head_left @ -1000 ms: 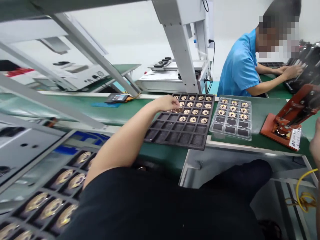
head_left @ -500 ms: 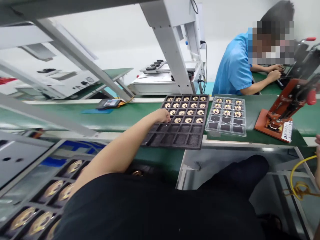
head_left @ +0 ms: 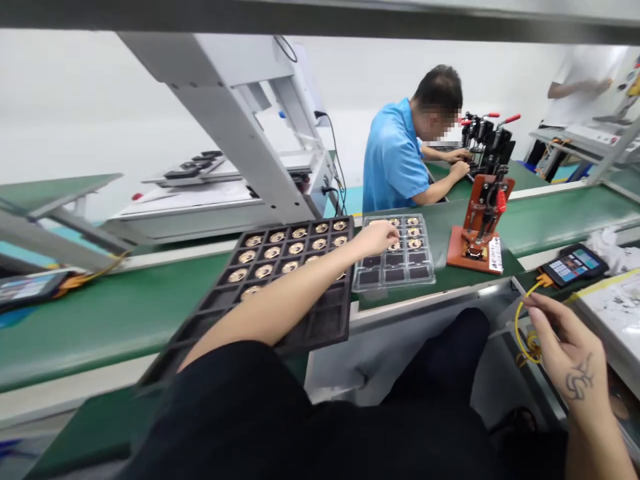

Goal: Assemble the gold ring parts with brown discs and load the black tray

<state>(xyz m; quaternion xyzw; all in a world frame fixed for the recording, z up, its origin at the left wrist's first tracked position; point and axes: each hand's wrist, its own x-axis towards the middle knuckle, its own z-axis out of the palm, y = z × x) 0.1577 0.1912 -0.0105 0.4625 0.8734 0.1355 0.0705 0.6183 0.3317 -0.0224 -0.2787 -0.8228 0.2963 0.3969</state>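
My left hand (head_left: 379, 238) reaches over the clear plastic tray (head_left: 367, 282), fingers pinched together above its filled rows. Whatever those fingertips grip is too small to make out. Gold ring-shaped metal parts (head_left: 415, 244) sit in the tray's far rows, some hidden by the hand; its near compartments show dark bottoms. Under my left forearm lies a black foam tray (head_left: 325, 323) with more gold parts (head_left: 263, 271) in its far rows. My right hand (head_left: 565, 340) hangs at the right, thumb and fingertips drawn together beside a yellow cable (head_left: 519, 327); what they hold is unclear.
An orange-red toggle press (head_left: 475, 247) stands right of the clear tray on the green bench (head_left: 560, 213). A handheld device (head_left: 575, 265) with a screen lies farther right. Across the bench a person in blue (head_left: 395, 157) works at black clamps (head_left: 487, 143). A grey post (head_left: 235, 113) rises behind.
My left hand has moved right, from the black foam tray to the clear tray. The view has turned right, bringing my right hand fully into sight.
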